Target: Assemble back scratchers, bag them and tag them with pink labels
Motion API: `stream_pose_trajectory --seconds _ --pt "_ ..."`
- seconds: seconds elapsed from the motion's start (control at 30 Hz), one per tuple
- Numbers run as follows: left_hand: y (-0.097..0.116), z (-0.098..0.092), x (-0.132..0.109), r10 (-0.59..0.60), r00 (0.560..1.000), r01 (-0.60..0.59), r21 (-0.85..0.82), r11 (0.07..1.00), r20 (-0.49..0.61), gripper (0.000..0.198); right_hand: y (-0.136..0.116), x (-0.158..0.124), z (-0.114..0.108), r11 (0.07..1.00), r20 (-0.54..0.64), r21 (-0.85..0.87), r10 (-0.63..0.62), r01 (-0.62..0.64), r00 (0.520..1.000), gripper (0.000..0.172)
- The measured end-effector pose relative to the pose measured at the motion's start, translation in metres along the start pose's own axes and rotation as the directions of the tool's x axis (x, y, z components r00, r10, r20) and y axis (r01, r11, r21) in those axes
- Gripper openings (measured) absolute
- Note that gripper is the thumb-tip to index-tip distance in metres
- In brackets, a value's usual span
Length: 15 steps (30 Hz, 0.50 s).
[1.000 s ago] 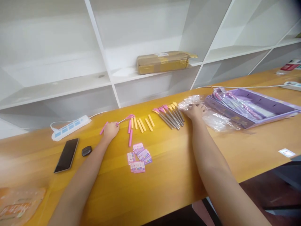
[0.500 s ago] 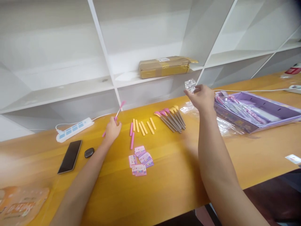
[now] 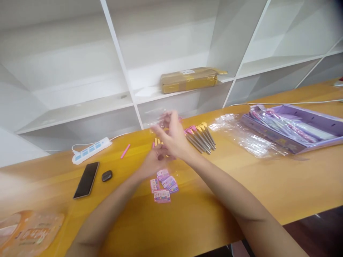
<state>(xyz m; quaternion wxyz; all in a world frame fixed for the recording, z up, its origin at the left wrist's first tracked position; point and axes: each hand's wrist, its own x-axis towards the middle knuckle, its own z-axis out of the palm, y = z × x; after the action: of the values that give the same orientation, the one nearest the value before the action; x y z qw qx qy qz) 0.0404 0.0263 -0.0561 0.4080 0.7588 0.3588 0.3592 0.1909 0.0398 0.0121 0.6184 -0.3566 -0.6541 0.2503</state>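
Observation:
My right hand [image 3: 174,137] is above the middle of the table, its fingers closed on a clear plastic bag [image 3: 158,117] blurred by motion. Just below it, my left hand [image 3: 154,160] has curled fingers; what they hold is hidden and smeared. Partly behind both hands lie yellow tubes [image 3: 158,141] and a pink tube [image 3: 153,145]. A row of back scratchers [image 3: 200,141] with grey handles and pink or yellow hand-shaped heads lies to the right. Small printed cards [image 3: 162,196] rest in front of my left hand. One pink stick [image 3: 125,151] lies to its left.
On the left are a power strip [image 3: 92,150], a phone [image 3: 86,180], a black case [image 3: 107,175] and an orange package [image 3: 33,232]. Plastic bags [image 3: 254,144] lie beside a purple box [image 3: 300,148] at right. A taped carton [image 3: 190,80] sits on the shelf behind.
My right hand has moved left with the clear bag, and my left hand has moved right to meet it. The pink-tipped rod seen in my left hand earlier is no longer clearly visible.

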Motion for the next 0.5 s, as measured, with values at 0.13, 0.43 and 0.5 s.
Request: stream_pose_trajectory --seconds 0.13,0.43,0.5 --pt "0.019 -0.014 0.0 -0.038 0.996 0.029 -0.104 0.994 -0.082 0.034 0.018 0.013 -0.016 0.998 -0.244 0.021 -0.045 0.051 0.969 0.034" --pt "0.047 -0.024 -0.012 -0.119 0.991 0.105 -0.208 0.973 -0.057 0.042 0.016 0.01 -0.005 0.922 0.52 0.205 0.182 -0.329 0.835 0.045" --pt "0.052 -0.03 -0.012 -0.064 0.994 0.046 -0.188 0.981 -0.089 0.036 0.017 0.012 -0.005 0.91 0.354 0.3 0.172 -0.286 0.919 0.043"
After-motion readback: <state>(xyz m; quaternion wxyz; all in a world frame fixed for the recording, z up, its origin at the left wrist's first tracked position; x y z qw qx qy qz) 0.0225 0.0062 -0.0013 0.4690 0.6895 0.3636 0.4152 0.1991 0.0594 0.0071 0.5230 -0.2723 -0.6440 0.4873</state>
